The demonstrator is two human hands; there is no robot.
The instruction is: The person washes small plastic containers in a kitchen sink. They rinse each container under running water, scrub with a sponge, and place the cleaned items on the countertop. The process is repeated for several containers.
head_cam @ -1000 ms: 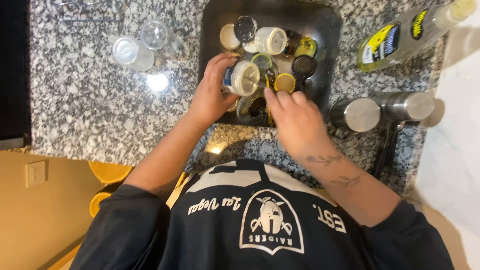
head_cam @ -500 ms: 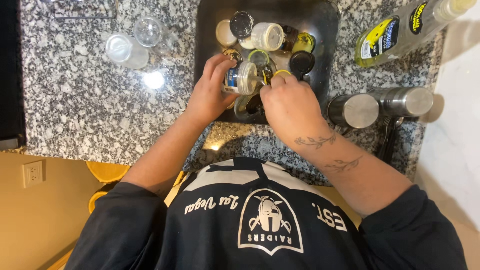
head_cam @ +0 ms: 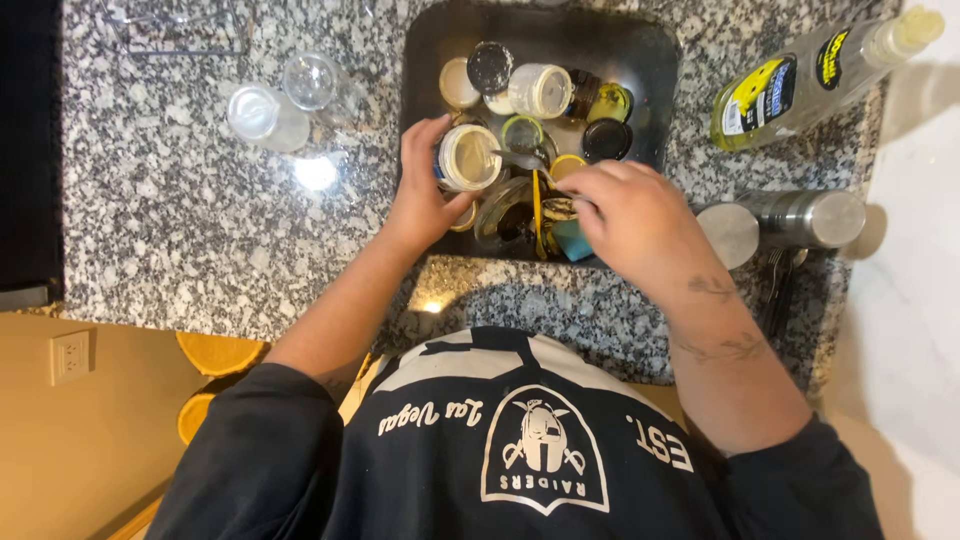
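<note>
Jar [head_cam: 468, 158], small and of clear glass with its pale mouth turned up toward the camera, sits in the left hand [head_cam: 428, 190], whose fingers curl round its side and clamp it over the near left part of the sink [head_cam: 660, 60]. The sink is a dark basin let into the speckled granite worktop [head_cam: 200, 240], and it is crowded with other jars and loose lids [head_cam: 545, 95], white, black, yellow and green, lying against one another toward its far side. The right hand [head_cam: 630, 215] hovers over the near middle of the basin, fingers bent and drawn together as if pinching something small; what it grips is hidden under the knuckles, so I cannot tell. Just beside its fingertips lie a blue sponge [head_cam: 572, 240] and an empty glass jar [head_cam: 505, 210] with a yellow strip across it. On the worktop left of the sink stand two upturned clear glasses [head_cam: 285, 100], close together. To the right of the sink a bottle of yellow dish soap [head_cam: 810, 80] lies on its side near the far right corner, and a steel tumbler [head_cam: 785, 220] lies on its side nearer the front edge.
</note>
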